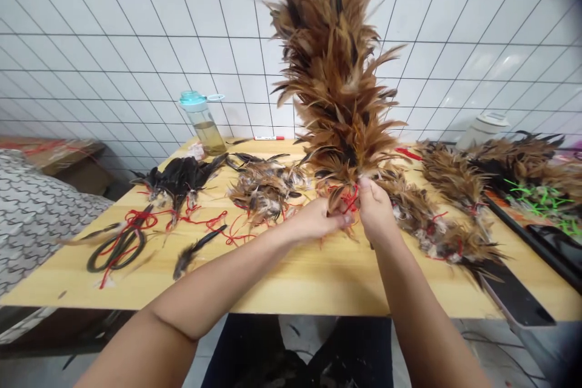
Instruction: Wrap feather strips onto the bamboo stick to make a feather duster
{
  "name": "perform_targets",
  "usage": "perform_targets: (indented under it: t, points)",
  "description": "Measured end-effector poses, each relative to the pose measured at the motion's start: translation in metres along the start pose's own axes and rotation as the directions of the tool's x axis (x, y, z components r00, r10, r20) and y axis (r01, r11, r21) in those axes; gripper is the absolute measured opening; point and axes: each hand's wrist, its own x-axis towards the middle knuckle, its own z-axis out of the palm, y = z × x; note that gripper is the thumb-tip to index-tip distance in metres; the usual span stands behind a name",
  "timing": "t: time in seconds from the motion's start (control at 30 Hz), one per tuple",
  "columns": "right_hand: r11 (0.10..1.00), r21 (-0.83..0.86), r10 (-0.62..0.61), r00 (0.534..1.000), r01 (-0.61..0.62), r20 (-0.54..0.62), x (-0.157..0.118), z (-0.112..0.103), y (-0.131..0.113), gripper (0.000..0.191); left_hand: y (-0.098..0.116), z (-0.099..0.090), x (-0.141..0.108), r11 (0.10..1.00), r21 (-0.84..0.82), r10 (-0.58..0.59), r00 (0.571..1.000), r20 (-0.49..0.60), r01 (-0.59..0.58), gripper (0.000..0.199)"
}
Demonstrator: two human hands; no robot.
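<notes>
A tall brown and black feather duster stands upright above the table's middle. My right hand is closed round its lower end, where the feathers stop. Just left of it, my left hand is closed with a small brown feather tuft at its fingertips. Red string runs between the two hands at the duster's base. Bundles of brown feathers lie left of the hands, and more feather bundles tied with red string lie to the right.
Black scissors, black feathers and a loose feather lie on the wooden table at left. A bottle and a marker are at the back. A phone lies at the right front; wire mesh stands behind.
</notes>
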Motion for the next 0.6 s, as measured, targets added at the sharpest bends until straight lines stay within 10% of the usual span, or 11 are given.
perform_targets:
  t: [0.13, 0.27, 0.6]
  points:
    - [0.98, -0.18, -0.09, 0.996, 0.085, -0.023, -0.005, -0.004, 0.004, 0.049, -0.008, -0.026, -0.023, 0.995, 0.023, -0.095, 0.995, 0.037, 0.095, 0.027]
    - [0.951, -0.298, -0.098, 0.994, 0.081, -0.041, -0.003, -0.008, 0.027, 0.048, -0.024, -0.068, -0.059, 0.959, -0.118, -0.277, 0.94, -0.197, 0.258, 0.035]
    - [0.814, -0.546, -0.113, 0.976, 0.197, 0.184, 0.005, 0.001, 0.058, 0.042, 0.001, -0.137, -0.099, 0.751, -0.474, -0.075, 0.655, -0.752, -0.459, 0.015]
